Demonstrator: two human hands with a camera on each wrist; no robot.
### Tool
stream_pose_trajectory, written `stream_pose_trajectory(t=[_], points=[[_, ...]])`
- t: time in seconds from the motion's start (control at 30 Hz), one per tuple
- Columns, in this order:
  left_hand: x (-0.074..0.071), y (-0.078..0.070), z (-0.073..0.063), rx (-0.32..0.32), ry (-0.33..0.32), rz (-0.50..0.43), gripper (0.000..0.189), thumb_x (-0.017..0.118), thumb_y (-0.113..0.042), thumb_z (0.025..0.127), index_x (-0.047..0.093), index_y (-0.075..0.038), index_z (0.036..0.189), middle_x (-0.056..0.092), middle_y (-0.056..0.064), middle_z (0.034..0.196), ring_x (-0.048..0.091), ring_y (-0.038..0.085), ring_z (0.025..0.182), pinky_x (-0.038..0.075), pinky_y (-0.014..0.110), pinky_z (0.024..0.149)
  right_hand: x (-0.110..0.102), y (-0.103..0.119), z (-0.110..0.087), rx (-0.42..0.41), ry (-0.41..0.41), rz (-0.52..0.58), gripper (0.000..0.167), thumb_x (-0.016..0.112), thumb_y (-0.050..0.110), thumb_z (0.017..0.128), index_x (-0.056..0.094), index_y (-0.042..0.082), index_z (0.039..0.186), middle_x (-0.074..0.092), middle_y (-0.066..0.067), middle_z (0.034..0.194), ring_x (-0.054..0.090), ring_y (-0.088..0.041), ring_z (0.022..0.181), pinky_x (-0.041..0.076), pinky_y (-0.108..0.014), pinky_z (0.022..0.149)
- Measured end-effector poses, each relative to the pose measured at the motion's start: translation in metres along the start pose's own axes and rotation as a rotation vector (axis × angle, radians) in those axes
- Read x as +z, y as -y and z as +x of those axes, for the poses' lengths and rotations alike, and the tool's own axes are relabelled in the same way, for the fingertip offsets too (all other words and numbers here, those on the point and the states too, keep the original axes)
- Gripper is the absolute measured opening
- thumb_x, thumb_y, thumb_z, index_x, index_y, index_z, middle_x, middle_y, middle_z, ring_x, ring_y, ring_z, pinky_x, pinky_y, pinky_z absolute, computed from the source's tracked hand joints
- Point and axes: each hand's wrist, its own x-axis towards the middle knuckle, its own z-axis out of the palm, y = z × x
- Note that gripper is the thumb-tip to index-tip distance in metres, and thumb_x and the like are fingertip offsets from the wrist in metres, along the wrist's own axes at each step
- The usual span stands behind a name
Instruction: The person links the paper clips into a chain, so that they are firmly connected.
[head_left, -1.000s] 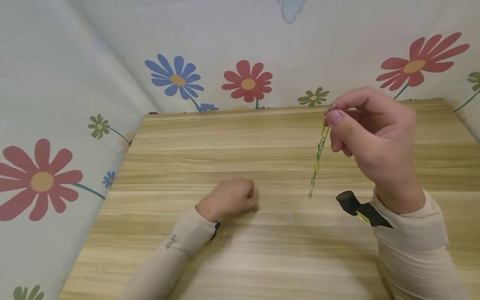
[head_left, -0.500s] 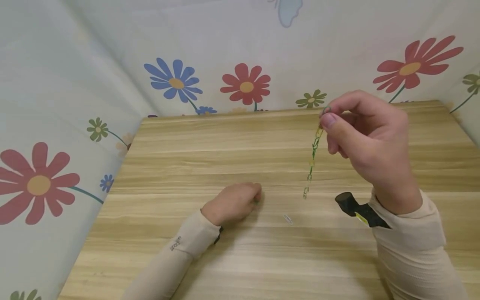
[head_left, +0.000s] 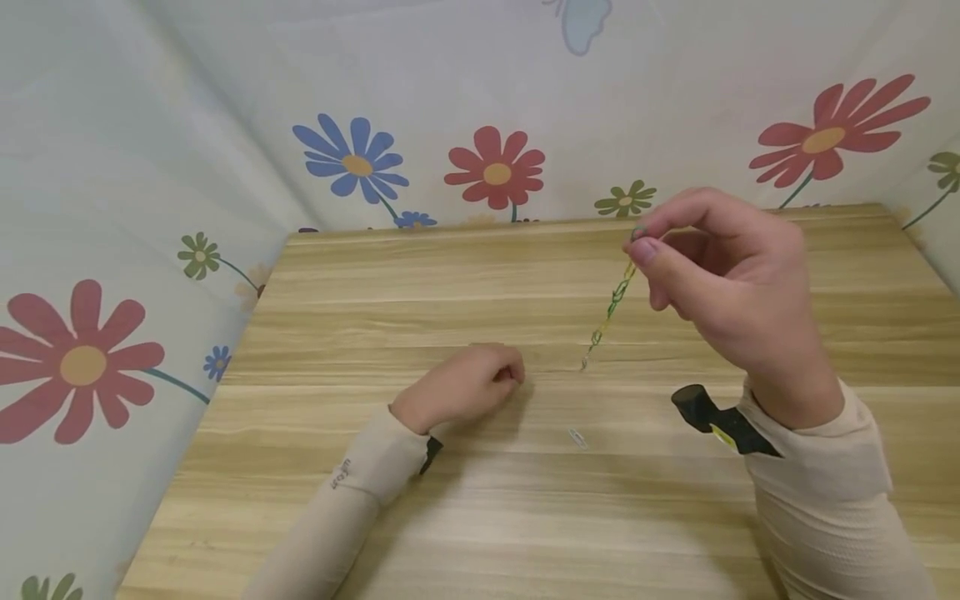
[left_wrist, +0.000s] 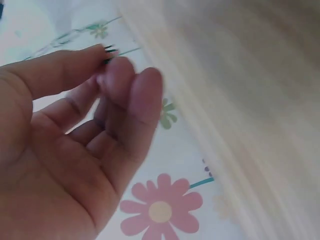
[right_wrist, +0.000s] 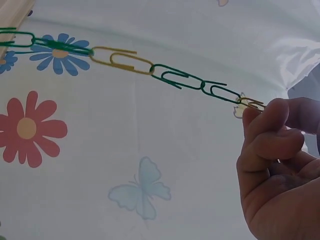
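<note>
My right hand [head_left: 738,275] pinches the top of a chain of linked green and yellow paper clips [head_left: 617,293] between thumb and forefinger, holding it above the table. It hangs slanting down to the left, with paler clips at its lower end. In the right wrist view the linked clips [right_wrist: 62,46] stretch away from the fingers. Left of the chain's lower end is my left hand [head_left: 465,383], its thumb and fingertips pinching a small dark green paper clip [left_wrist: 110,50], mostly hidden by the fingers. A single white paper clip [head_left: 577,438] lies on the table between the two arms.
The wooden table [head_left: 360,292] spreads under both hands. Behind it and along its left side stands a white cloth wall [head_left: 420,75] printed with flowers. A black wrist camera [head_left: 697,408] sticks out from the right sleeve.
My left hand has picked up the green paper clip from the table and risen slightly. My right hand has shifted a little left, and the chain's lower end has swung left toward the left hand.
</note>
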Motion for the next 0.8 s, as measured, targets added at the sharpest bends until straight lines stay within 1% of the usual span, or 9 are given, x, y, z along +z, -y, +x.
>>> stream_pose_trajectory(t=[0.1,0.23,0.33,0.4,0.47,0.53,0.6,0.7,0.8], points=[[-0.011,-0.003,0.0,0.034,-0.043,-0.035,0.009,0.059,-0.01,0.102,0.068,-0.009,0.101,0.062,-0.005,0.09,0.056,0.012,0.081,0.05,0.028,0.073,-0.001,0.0,0.0,0.002,0.002,-0.019,0.009,0.066,-0.011,0.087,0.065,-0.017,0.094,0.068,-0.018,0.084,0.052,-0.014,0.05,0.033,-0.023,0.041],[-0.028,-0.007,-0.004,0.061,-0.122,-0.128,0.007,0.059,-0.014,0.103,0.065,-0.01,0.102,0.061,-0.004,0.091,0.057,0.013,0.082,0.051,0.03,0.073,-0.001,-0.002,0.001,0.018,-0.005,-0.036,0.008,0.064,-0.012,0.088,0.067,-0.015,0.095,0.07,-0.017,0.084,0.05,-0.016,0.048,0.033,-0.023,0.041],[-0.041,-0.009,-0.008,0.087,-0.187,-0.195,0.005,0.059,-0.015,0.104,0.063,-0.011,0.102,0.061,-0.003,0.094,0.057,0.014,0.083,0.051,0.031,0.073,0.0,-0.003,0.001,0.047,-0.003,-0.027,0.01,0.064,-0.013,0.088,0.07,-0.012,0.096,0.07,-0.016,0.085,0.049,-0.018,0.048,0.034,-0.023,0.041],[-0.049,-0.011,-0.009,0.116,-0.226,-0.223,0.005,0.059,-0.014,0.104,0.062,-0.01,0.103,0.061,-0.003,0.094,0.057,0.014,0.081,0.051,0.032,0.072,0.001,-0.003,0.0,0.071,0.006,-0.037,0.011,0.063,-0.013,0.09,0.07,-0.011,0.097,0.07,-0.016,0.085,0.048,-0.019,0.049,0.034,-0.023,0.041],[-0.056,-0.013,-0.009,0.143,-0.266,-0.238,0.004,0.059,-0.012,0.103,0.062,-0.009,0.103,0.061,-0.002,0.092,0.057,0.015,0.076,0.05,0.033,0.068,0.002,-0.003,0.0,0.1,0.013,-0.05,0.01,0.063,-0.011,0.091,0.071,-0.01,0.097,0.069,-0.018,0.085,0.048,-0.019,0.049,0.034,-0.024,0.04],[-0.061,-0.016,-0.009,0.154,-0.299,-0.264,0.005,0.061,-0.011,0.102,0.063,-0.008,0.105,0.062,-0.002,0.091,0.057,0.016,0.071,0.05,0.033,0.064,0.003,-0.003,0.0,0.127,0.017,-0.063,0.01,0.062,-0.01,0.092,0.071,-0.011,0.097,0.069,-0.019,0.086,0.049,-0.019,0.049,0.034,-0.024,0.04],[-0.065,-0.02,-0.008,0.153,-0.324,-0.3,0.006,0.062,-0.01,0.101,0.065,-0.008,0.106,0.062,0.0,0.089,0.058,0.016,0.068,0.051,0.033,0.061,0.003,-0.002,0.0,0.151,0.015,-0.064,0.009,0.062,-0.009,0.093,0.071,-0.01,0.097,0.068,-0.021,0.087,0.049,-0.018,0.049,0.034,-0.024,0.039],[-0.07,-0.028,-0.007,0.149,-0.356,-0.376,0.013,0.063,-0.007,0.1,0.067,-0.004,0.112,0.065,0.003,0.094,0.062,0.018,0.07,0.055,0.034,0.066,0.003,-0.001,0.001,0.173,0.015,-0.036,0.008,0.063,-0.008,0.093,0.071,-0.011,0.097,0.07,-0.021,0.089,0.05,-0.018,0.049,0.034,-0.025,0.039],[-0.074,-0.037,-0.006,0.16,-0.383,-0.46,0.018,0.063,-0.003,0.099,0.067,0.001,0.117,0.067,0.007,0.099,0.066,0.02,0.077,0.058,0.034,0.075,0.002,-0.001,0.002,0.163,0.032,-0.039,0.008,0.063,-0.008,0.093,0.07,-0.011,0.097,0.07,-0.02,0.09,0.05,-0.017,0.049,0.034,-0.024,0.039]])
